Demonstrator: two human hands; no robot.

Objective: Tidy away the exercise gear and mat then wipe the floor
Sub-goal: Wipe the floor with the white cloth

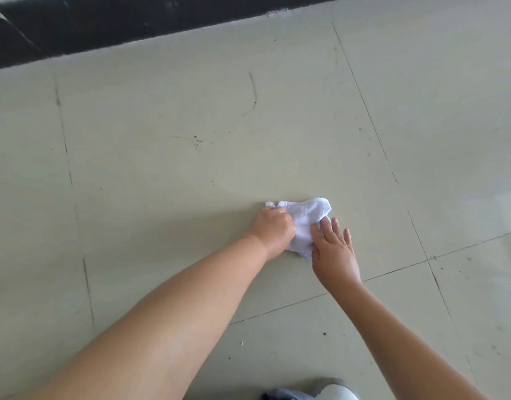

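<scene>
Black skirting band [75, 27] runs along the far left edge of the pale tiled floor [162, 168], which carries dark scuffs and grout lines. Left hand [273, 229]: fingers curled into a fist, gripping the left end of the white cloth [306, 217]. Cloth: small, towelling texture, crumpled and bunched, lying on the floor between both hands, one corner protruding past the left knuckles. Right hand [333, 249]: fingers straight, slightly spread, pressing flat on the cloth's right edge. Grey-and-white item [329, 392] at bottom edge; identity unclear.
</scene>
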